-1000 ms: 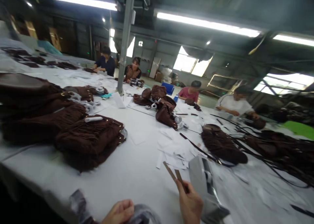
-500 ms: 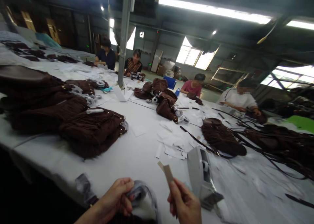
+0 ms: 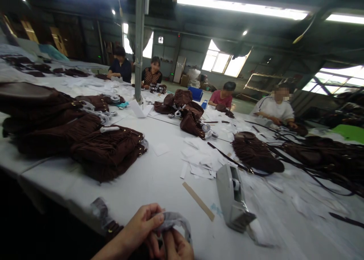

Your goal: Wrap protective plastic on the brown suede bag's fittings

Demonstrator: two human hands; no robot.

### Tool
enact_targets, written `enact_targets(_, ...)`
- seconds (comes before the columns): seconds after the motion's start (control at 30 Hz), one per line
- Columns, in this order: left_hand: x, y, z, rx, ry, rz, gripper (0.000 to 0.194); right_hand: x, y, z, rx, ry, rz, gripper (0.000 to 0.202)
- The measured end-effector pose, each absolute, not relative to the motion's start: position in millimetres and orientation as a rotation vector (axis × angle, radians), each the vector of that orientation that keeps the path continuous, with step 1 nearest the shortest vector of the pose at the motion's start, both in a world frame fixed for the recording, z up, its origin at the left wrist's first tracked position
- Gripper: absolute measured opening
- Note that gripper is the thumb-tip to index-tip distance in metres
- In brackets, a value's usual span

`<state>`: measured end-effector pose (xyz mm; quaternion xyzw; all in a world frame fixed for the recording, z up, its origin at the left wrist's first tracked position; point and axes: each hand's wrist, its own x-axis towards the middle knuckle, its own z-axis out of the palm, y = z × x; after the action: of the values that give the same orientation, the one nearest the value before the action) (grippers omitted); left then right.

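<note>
My left hand (image 3: 148,226) is closed on a strap (image 3: 176,218) covered in greyish see-through wrapping, which curves in a loop to the right. Close beside it, my right hand (image 3: 178,245) has its fingers pinched together under the loop, against the left fingers. What the right fingers hold is hidden. Another wrapped strap end (image 3: 101,210) with metal fittings sticks out left of my left wrist. Dark material below my hands is mostly out of view. A beige strip (image 3: 198,201) lies flat on the white table (image 3: 167,176) just beyond my right hand.
A grey tape dispenser (image 3: 234,199) stands right of my hands. Brown fringed bags are piled at left (image 3: 108,150), with another bag (image 3: 256,152) at right beside long straps. Paper scraps (image 3: 199,161) lie mid-table. Several people sit across the table, near a metal post (image 3: 139,43).
My right hand has moved left and down from above the table to the wrapped loop by my left hand. The beige strip it held is no longer visible in it; one lies uncovered on the table.
</note>
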<state>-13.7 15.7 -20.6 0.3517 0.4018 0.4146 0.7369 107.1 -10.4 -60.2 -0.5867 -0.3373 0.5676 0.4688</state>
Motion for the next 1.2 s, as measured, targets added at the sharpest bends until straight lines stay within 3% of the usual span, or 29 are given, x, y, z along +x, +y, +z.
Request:
enact_targets(0.37, -23.2, 4.1, 6.6, 1.033, 0.961, 0.824, 0.027, 95.5, -9.1, -74.4, -0.95, -0.657, 1.705, 0.038)
enact_targets(0.53, -20.8, 3.4, 5.9, 1.094, 0.969, 0.856, 0.028, 88.2, -6.9, -73.6, -0.937, -0.427, 1.659, 0.046)
enact_targets(0.67, -23.7, 4.3, 11.5, 1.045, 0.97, 0.819, 0.05, 93.3, -7.4, -66.3, -0.934, -0.413, 1.762, 0.049)
enact_targets(0.93, -32.0, 0.1, 31.6, 1.197, 0.959, 0.616, 0.025, 97.8, -12.9, -71.5, -1.016, -0.631, 1.668, 0.047)
enact_targets(1.2, -34.3, 3.2, 12.8, 1.192, 0.903, 0.598, 0.025, 106.8, -11.6, -72.9, -1.211, -0.785, 1.681, 0.055)
